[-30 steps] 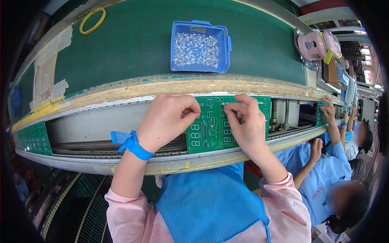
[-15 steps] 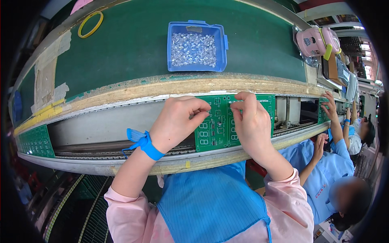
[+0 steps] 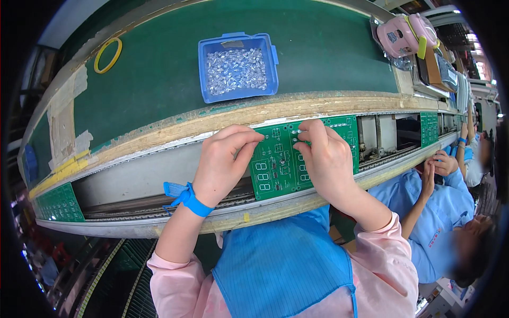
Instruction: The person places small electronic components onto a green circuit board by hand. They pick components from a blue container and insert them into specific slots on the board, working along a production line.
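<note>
A green circuit board (image 3: pixel 276 180) with white outlined digit shapes lies on the conveyor rails in front of me. My left hand (image 3: pixel 225 165) is at its upper left, thumb and forefinger pinched close to the board's left edge. Over the upper middle of the same board, my right hand (image 3: pixel 330 161) is bent down with its fingers closed together. Whatever either set of fingertips holds is too small to make out. A blue wristband (image 3: pixel 195 201) circles my left wrist. Beyond the conveyor, a blue bin (image 3: pixel 274 74) holds many small clear parts (image 3: pixel 236 70).
Another green board (image 3: pixel 59 202) rests at the conveyor's left end, and one more (image 3: pixel 429 129) lies to the right. A yellow tape roll (image 3: pixel 108 55) and a pink container (image 3: pixel 398 36) are on the green bench (image 3: pixel 154 58). A co-worker in blue (image 3: pixel 424 222) sits at right.
The view has shifted slightly, so the bin appears further left. Both my hands stay over the same board in similar pinches. The co-worker's raised hand has come down from the right-hand board.
</note>
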### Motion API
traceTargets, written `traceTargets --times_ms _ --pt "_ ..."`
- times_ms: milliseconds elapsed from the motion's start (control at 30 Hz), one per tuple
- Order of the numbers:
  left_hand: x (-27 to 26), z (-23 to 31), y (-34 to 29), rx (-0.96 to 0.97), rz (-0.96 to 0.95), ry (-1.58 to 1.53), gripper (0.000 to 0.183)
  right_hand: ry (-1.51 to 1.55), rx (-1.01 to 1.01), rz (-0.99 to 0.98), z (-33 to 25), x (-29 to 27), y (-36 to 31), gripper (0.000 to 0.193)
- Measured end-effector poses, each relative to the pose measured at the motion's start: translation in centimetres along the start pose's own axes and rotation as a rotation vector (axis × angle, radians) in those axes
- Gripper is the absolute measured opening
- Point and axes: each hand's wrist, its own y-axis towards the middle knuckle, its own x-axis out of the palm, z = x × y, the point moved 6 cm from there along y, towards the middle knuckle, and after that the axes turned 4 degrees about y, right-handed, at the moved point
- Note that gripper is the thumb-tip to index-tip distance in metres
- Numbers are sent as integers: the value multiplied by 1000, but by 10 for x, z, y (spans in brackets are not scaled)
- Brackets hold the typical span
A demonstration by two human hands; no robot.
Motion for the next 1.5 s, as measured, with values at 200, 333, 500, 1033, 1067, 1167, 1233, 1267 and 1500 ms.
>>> traceTargets --times_ms 200,333,500,1033,1067,1167,1233,1267,1500 --pt "-2 1 -1 -8 55 20 17 106 -2 41 -9 -27 23 39" --pt "-1 -3 -2 -19 79 48 19 154 -333 298 -26 -40 74 29" --pt "3 -5 0 -43 105 68 15 -121 -455 105 -34 14 123 10" --pt "3 -7 -3 -125 150 81 10 -317 -355 -12 -46 38 131 6" --pt "2 -7 -2 -127 148 79 10 -304 -349 -22 -46 40 132 6" --pt "2 -7 -3 -124 143 88 9 -273 -335 -38 -46 41 133 6" --pt "2 -7 -3 -120 141 98 9 -264 -330 -27 -47 41 133 5" --pt "2 -7 -2 -118 138 101 9 -258 -331 -19 -46 41 133 5" --pt "3 0 -1 -92 128 161 9 -226 -344 -32 -44 43 134 5"
